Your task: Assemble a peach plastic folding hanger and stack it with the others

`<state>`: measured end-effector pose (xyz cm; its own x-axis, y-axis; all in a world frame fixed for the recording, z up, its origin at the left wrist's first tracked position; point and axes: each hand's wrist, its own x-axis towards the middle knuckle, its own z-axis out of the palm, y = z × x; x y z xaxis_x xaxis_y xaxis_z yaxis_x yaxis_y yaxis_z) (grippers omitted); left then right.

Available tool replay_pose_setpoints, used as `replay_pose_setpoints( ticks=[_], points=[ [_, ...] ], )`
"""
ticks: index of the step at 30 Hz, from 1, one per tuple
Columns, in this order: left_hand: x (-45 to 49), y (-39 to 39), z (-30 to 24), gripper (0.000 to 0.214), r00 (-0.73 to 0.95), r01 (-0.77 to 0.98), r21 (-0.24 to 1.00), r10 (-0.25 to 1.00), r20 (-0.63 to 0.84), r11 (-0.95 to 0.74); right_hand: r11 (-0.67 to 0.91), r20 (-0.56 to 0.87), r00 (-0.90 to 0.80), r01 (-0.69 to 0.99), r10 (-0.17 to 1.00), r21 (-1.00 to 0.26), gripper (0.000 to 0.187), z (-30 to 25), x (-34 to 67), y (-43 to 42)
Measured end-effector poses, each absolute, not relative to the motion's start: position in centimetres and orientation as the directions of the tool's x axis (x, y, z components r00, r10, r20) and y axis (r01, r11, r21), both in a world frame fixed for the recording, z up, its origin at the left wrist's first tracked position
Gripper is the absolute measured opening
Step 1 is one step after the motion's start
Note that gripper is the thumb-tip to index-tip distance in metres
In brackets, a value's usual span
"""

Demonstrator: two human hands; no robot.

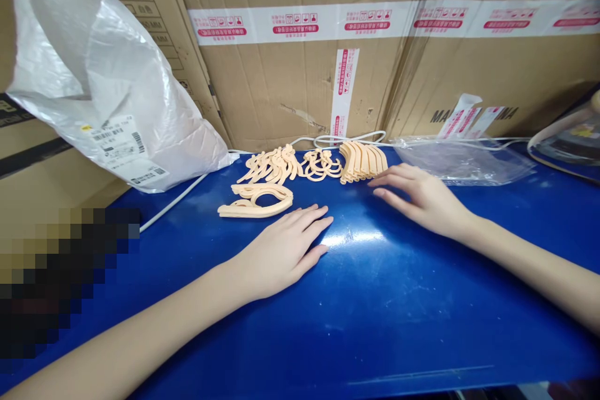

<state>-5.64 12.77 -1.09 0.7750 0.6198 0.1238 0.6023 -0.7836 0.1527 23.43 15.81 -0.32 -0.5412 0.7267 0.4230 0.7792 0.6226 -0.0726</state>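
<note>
Blue table (375, 312), roomy — left hand (281, 253), right hand (424, 200) flat, empty, seemingly clear of clips (362, 161).

Glossy blue bench (375, 300), smooth matt peach plastic hooks (255, 200), crinkled shiny plastic bag (103, 75), rough brown cardboard boxes (290, 87) with glossy tape.

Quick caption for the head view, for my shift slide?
Left hand and right hand lie flat and empty on the blue table, near peach plastic hooks before cardboard boxes.
</note>
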Motion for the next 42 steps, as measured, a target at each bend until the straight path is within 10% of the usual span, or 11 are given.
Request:
replay_pose_setpoints(
  ticks=[8,42],
  points=[
    [-5.6,12.8,-1.0,0.045,0.774,0.609,0.146,0.625,0.104,-0.779,0.39,0.456,-0.378,0.918,0.806,0.072,0.042,-1.1,26.4,18.2],
    [-5.6,12.7,-0.9,0.048,0.775,0.614,0.139,0.627,0.082,-0.777,0.23,0.425,-0.281,0.959,0.86,0.169,0.045,-1.7,26.8,18.3]
  ],
)
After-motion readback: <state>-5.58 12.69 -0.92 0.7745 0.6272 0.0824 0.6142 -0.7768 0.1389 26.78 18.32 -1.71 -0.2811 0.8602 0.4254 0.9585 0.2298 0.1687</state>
